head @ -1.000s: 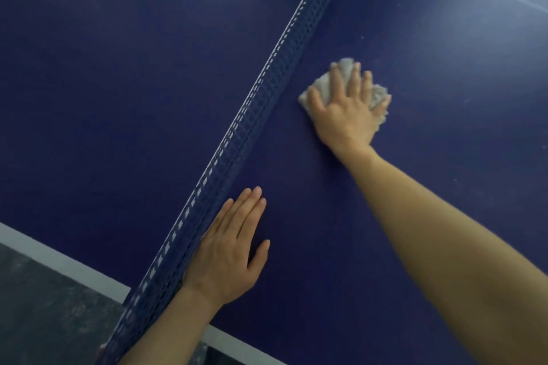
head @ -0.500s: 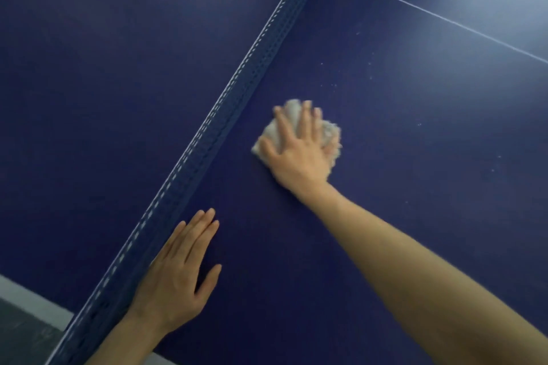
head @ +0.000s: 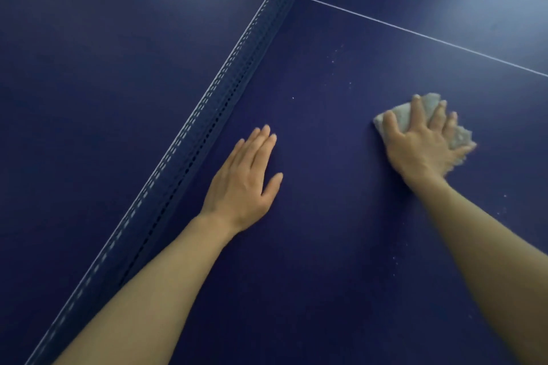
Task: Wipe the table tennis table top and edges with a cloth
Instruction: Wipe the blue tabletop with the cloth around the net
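The dark blue table tennis table top (head: 326,231) fills the view. A crumpled pale grey cloth (head: 430,105) lies on it at the right, and my right hand (head: 421,145) presses down on it with spread, straight fingers; most of the cloth is hidden under the palm. My left hand (head: 246,184) rests flat on the table surface, fingers straight and together, just right of the net (head: 225,104). It holds nothing.
The blue net runs diagonally from bottom left to top centre, splitting the table in two halves. A thin white centre line (head: 430,37) crosses the far part. Small pale specks of dust dot the surface near the cloth and by my right forearm.
My right hand has slid the cloth away from the net toward the right. The view has shifted so the table's near edge and the floor are out of sight.
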